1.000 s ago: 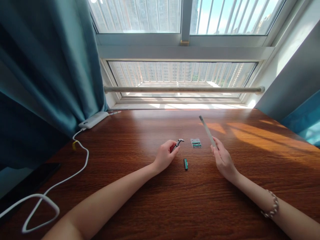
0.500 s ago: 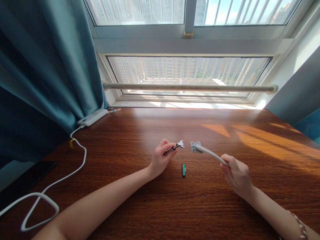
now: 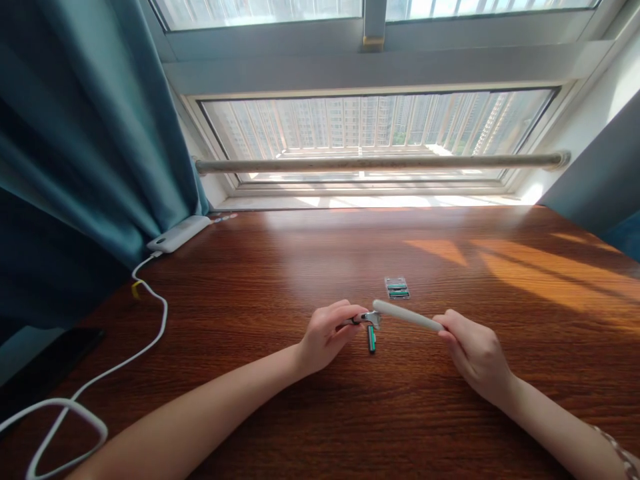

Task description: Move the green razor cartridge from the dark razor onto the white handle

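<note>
My left hand (image 3: 327,337) pinches a razor handle (image 3: 361,319); its silvery head end points right and carries no blade cartridge. In my right hand (image 3: 477,353) is a pale toothbrush (image 3: 407,315), gripped near its end. The toothbrush head reaches the razor's head end, bristles turned down and hidden; whether they touch I cannot tell. Just below the razor, a loose black and green blade cartridge (image 3: 371,340) lies on the table, its top partly covered by the razor head. Beyond the hands rests a clear plastic holder (image 3: 397,288) with green and black cartridges in it.
The brown wooden table (image 3: 300,427) runs back to a window with a horizontal rail (image 3: 380,163). At the back left lies a white device (image 3: 179,233) with a white cable (image 3: 150,347) looping forward. A blue curtain (image 3: 100,120) hangs at the left; a dark flat object (image 3: 47,360) lies below it.
My left hand has lowered the razor toward the loose cartridge. The toothbrush head has moved left, off the clear holder to the razor's head end. The camera view has tilted down slightly.
</note>
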Available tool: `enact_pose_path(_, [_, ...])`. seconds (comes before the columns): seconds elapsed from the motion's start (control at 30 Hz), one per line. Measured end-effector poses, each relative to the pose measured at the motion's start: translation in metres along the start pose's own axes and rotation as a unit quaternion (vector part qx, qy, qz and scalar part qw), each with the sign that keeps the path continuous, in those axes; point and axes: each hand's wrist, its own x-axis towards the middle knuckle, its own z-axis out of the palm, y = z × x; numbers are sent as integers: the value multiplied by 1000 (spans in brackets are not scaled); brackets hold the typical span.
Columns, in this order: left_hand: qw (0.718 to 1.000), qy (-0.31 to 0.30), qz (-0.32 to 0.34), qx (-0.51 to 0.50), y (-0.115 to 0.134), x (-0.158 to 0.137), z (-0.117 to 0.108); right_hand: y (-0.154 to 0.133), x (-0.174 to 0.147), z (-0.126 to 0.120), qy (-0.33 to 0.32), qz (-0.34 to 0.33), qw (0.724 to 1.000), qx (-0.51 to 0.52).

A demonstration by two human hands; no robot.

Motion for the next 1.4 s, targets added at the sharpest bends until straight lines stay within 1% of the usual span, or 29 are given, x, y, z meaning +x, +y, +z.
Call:
enact_pose_path(0.07, [1000, -5, 2, 0, 0, 0, 1, 0, 0, 0, 18, 19, 1000, -3])
enact_pose_path(0.1, [1000, -2, 2, 1, 1, 0, 1, 0, -1, -1, 24, 12, 1000, -1])
enact_pose_path(0.17, [1000, 12, -1, 5, 1, 0, 1, 0, -1, -2, 26, -27, 999, -2])
enact_pose_path(0.23, [1000, 25, -5, 7, 1, 0, 2, -1, -1, -2, 11, -51, 999, -14])
enact_pose_path(0.27, [1000, 28, -7, 7, 1, 0, 2, -1, -1, -2, 2, -49, 999, -18])
enact_pose_path(0.4, [999, 27, -13, 11, 0, -2, 2, 0, -1, 2, -14, -2, 1000, 0])
enact_pose_path(0.5, [999, 27, -14, 12, 0, -2, 2, 1, -1, 2, -14, -17, 1000, 17])
enact_pose_path(0.57, [999, 26, -15, 12, 1, -2, 1, 1, -2, 2, -17, -24, 1000, 8])
enact_pose_path(0.7, [999, 23, -23, 16, 2, -1, 2, 2, -2, 3, -3, 12, 1000, -13])
enact_pose_path(0.83, [999, 32, -22, 18, 1, -2, 3, 2, -2, 3, -14, -26, 999, -16])
enact_pose_path(0.97, [999, 25, -19, 17, 0, -2, 3, 1, -2, 2, -6, 14, 1000, -27])
enact_pose_path(1.1, [1000, 24, -14, 6, 2, -3, 2, 0, -1, 4, -13, -11, 1000, -12])
enact_pose_path(1.13, [1000, 23, -11, 3, 2, -2, 2, 0, -1, 4, -14, -5, 1000, -13])
enact_pose_path(1.2, [1000, 19, -7, -1, 3, -2, 2, 0, 0, 6, -15, 32, 999, -13])
enact_pose_path(1.27, [1000, 17, -9, -5, 4, -2, 3, 0, 0, 7, -8, 71, 997, 5])
enact_pose_path(1.3, [1000, 18, -12, -5, 5, -2, 3, 1, 0, 7, -3, 80, 997, 19])
enact_pose_path(1.33, [1000, 20, -13, -6, 5, -2, 3, 1, 0, 6, 1, 79, 996, 34])
enact_pose_path(1.4, [1000, 23, -14, -6, 5, -2, 3, 1, -1, 6, -2, 51, 997, 55])
